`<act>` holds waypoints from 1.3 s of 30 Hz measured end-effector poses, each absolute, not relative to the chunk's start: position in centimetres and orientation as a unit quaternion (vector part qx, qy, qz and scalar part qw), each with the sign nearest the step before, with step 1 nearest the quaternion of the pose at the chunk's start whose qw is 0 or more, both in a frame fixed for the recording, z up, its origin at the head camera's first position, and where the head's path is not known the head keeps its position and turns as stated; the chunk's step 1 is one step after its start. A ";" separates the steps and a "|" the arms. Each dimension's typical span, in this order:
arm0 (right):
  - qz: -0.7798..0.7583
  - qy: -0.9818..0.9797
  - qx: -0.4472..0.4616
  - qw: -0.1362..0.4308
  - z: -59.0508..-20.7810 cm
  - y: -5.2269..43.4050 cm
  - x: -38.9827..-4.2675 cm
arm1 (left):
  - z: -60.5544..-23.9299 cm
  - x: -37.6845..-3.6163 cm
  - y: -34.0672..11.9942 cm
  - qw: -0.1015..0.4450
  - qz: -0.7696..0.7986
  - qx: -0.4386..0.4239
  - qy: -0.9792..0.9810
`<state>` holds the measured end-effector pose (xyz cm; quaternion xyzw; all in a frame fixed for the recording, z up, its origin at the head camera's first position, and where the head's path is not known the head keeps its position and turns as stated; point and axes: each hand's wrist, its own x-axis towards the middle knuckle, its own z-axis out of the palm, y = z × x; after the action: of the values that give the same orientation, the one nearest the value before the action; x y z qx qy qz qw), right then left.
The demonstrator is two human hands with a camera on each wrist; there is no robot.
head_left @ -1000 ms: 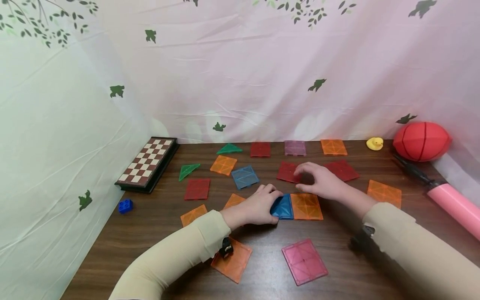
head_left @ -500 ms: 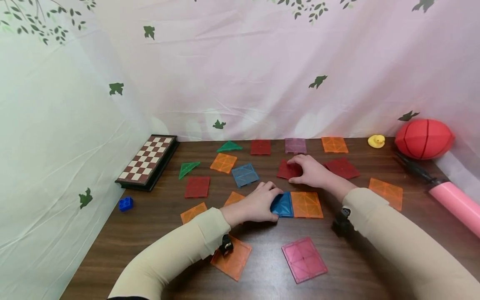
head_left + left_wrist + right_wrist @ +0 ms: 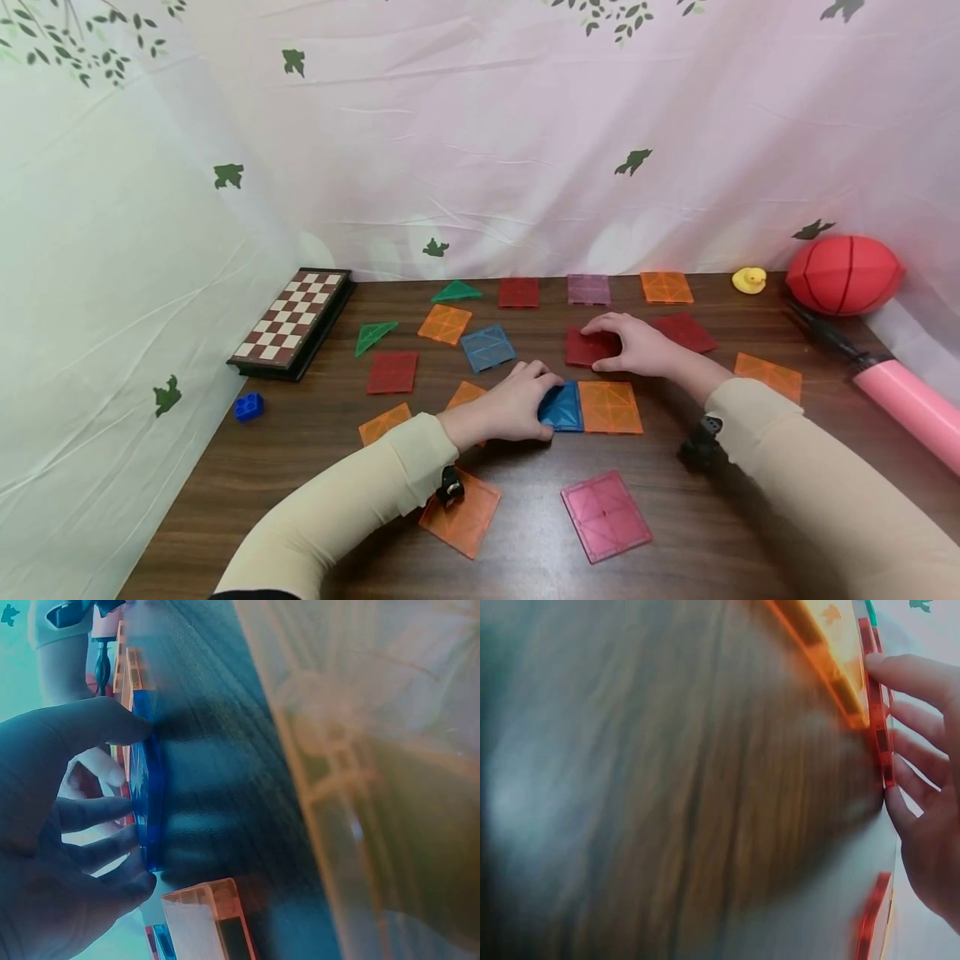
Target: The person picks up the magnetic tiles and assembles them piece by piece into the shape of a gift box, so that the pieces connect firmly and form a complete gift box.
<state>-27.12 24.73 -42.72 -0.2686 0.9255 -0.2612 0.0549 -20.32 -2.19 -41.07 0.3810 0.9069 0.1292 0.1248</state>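
Near the middle of the table, my left hand [image 3: 516, 406] grips a blue square magnetic tile [image 3: 570, 408] by its edges; part of the tile is under the fingers. Flush against its right side lies an orange square tile [image 3: 612, 408]. Just beyond that pair, my right hand [image 3: 637, 346] holds a red square tile [image 3: 585, 350] between thumb and fingers. In the left wrist view the thumb and fingertips touch the rim of the blue tile [image 3: 152, 802]. The right wrist view shows the fingers along the red tile [image 3: 878, 712], close to an orange tile [image 3: 829, 667].
Loose tiles lie around, among them a pink square [image 3: 607, 517] in front, a blue square [image 3: 488, 347], another red square [image 3: 684, 332] and green triangles [image 3: 375, 337]. A chessboard [image 3: 292, 321] is at left; a pink pump [image 3: 911, 404], red ball [image 3: 845, 275] and rubber duck [image 3: 749, 280] are at right.
My right hand has reached the red tile and slid it a little to the right. The left hand stays on the blue tile.
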 end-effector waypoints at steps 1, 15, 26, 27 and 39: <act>-0.264 0.924 -0.271 0.057 -42.7 25.0 -26.9 | -41.1 -20.3 -2.2 0.125 0.129 0.381 0.907; -0.297 0.911 -0.270 0.096 -42.6 26.7 -25.3 | -41.0 -20.1 -2.1 0.123 0.127 0.375 0.910; -0.295 0.908 -0.279 0.103 -42.2 26.5 -23.6 | -41.0 -20.1 -2.2 0.129 0.130 0.376 0.908; -0.293 0.908 -0.282 0.103 -42.3 26.5 -23.3 | -40.9 -20.1 -2.2 0.131 0.133 0.378 0.907; -0.265 0.906 -0.318 0.089 -42.9 25.7 -18.6 | -39.8 -24.0 -7.1 0.087 0.213 0.308 0.923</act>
<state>-18.64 25.66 -42.90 -0.3176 0.9062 -0.2647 0.0890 -23.96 -7.13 -39.80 0.3082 0.9230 0.2133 0.0875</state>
